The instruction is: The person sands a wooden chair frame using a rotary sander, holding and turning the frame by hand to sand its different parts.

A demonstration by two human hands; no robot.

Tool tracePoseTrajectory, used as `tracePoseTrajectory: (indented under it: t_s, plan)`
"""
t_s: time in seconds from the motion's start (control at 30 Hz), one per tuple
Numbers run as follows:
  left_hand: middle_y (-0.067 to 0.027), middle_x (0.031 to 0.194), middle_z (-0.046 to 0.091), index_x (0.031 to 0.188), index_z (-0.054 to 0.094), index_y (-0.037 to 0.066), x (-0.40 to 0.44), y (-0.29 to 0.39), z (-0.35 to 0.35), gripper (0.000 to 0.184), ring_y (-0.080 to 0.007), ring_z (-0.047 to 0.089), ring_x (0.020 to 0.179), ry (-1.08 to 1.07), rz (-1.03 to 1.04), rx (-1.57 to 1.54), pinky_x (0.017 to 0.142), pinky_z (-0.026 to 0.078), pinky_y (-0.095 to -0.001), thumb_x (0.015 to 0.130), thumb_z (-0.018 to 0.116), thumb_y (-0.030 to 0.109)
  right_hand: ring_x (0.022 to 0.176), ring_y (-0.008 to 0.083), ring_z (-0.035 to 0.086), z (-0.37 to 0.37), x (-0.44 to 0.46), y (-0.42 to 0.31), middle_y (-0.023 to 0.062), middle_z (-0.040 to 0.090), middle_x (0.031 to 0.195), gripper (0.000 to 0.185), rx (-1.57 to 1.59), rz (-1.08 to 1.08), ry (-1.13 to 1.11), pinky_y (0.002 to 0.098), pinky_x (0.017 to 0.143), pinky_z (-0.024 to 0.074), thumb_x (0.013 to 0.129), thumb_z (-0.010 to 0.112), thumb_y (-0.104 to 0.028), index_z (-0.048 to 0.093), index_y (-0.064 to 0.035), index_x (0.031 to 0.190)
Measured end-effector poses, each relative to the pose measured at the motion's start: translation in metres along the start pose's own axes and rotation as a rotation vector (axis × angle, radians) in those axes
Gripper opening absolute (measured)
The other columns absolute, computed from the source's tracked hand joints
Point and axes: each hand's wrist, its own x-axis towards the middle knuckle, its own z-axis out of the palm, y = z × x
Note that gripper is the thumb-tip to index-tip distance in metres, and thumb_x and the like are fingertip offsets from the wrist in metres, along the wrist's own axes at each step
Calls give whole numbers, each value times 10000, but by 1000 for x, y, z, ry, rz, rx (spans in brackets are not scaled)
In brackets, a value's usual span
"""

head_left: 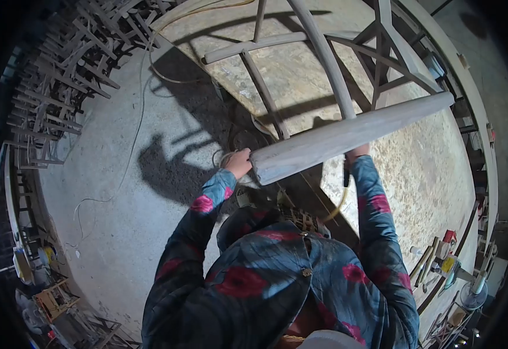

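Note:
A wooden chair frame [353,132] with a broad, pale grey board lies tilted over the worktable. My left hand [239,163] is at the board's left end, its fingers closed and partly hidden behind the edge. Under the board's near edge, my right hand [358,152] is mostly covered by the wood; a dark tool with a yellowish hose [344,200] hangs just below it. What the right fingers do is hidden. Curved rods and crossed legs extend from the board toward the top of the view.
The stained worktable [405,180] spreads beneath the frame and to the right. Many wooden chair frames [62,87] are stacked at upper left. A thin cable [127,168] runs over the floor. Tools and a fan [474,295] stand at lower right.

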Motion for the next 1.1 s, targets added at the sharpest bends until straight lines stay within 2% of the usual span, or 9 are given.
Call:
tracePoseTrajectory:
  t_s: [0.1, 0.2, 0.33, 0.43, 0.57, 0.63, 0.77, 0.9, 1.1]
  plan:
    - [-250, 935, 641, 925, 587, -5, -17, 27, 2, 616, -422, 613, 919, -42, 307, 475, 795, 466, -498, 838, 533, 603, 930, 338, 642, -12, 7, 30, 183, 656, 1034, 354, 398, -40, 79, 430, 763, 518, 810, 625, -338, 658, -145, 1104]
    - [-282, 883, 622, 872, 556, -25, -26, 39, 72, 610, -448, 604, 875, -51, 450, 304, 748, 466, -510, 837, 572, 583, 880, 378, 636, -63, -28, -40, 203, 582, 1014, 431, -179, 1, 94, 425, 762, 537, 743, 708, -299, 608, -230, 1156]
    - [-287, 876, 610, 899, 565, -30, -37, 57, 146, 596, -440, 598, 886, -251, 632, 270, 760, 461, -486, 848, 565, 564, 800, 401, 644, -64, -57, -56, 197, 536, 1009, 409, -222, 13, -14, 460, 698, 536, 741, 683, -308, 597, -262, 1138]
    - [-252, 896, 627, 909, 607, -11, -32, 58, 125, 582, -410, 601, 908, -555, 592, 244, 778, 452, -450, 844, 567, 566, 764, 391, 644, -60, -67, -43, 188, 526, 979, 396, -325, 115, -12, 459, 667, 537, 757, 659, -300, 589, -264, 1146]
    - [-131, 1034, 677, 1077, 654, 76, 2, -10, 97, 530, -339, 625, 979, -527, 282, 415, 867, 475, -394, 854, 536, 542, 732, 383, 637, -52, -75, -23, 183, 517, 936, 379, -355, 138, -14, 453, 659, 537, 757, 661, -309, 607, -259, 1129]
    - [-180, 1106, 639, 1065, 640, 80, 1, -58, 77, 516, -363, 585, 1074, -307, -59, 407, 900, 445, -439, 834, 548, 532, 744, 387, 636, -51, -76, -43, 185, 519, 934, 378, -321, 159, 3, 453, 666, 537, 759, 661, -304, 607, -254, 1129]
    - [-195, 1144, 618, 1166, 592, 97, 0, -164, 52, 506, -364, 570, 1090, -237, -27, 359, 929, 435, -464, 874, 471, 493, 779, 405, 632, -16, -53, -49, 187, 513, 962, 367, -197, 107, 62, 460, 678, 539, 768, 660, -296, 599, -255, 1128]
    - [-205, 1196, 583, 1087, 643, 162, -8, -284, 48, 412, -364, 573, 1091, -331, 309, 759, 941, 446, -480, 919, 393, 443, 789, 395, 630, -3, -9, -107, 208, 491, 1011, 353, -195, 143, -12, 461, 696, 534, 760, 661, -286, 585, -265, 1104]
    - [-193, 1035, 654, 1073, 643, 140, -74, -342, 25, 333, -357, 643, 956, -506, -135, 691, 768, 532, -487, 884, 536, 391, 810, 368, 644, 33, 60, -176, 206, 488, 1021, 313, -179, 79, -57, 432, 693, 533, 794, 596, -288, 583, -261, 1106]
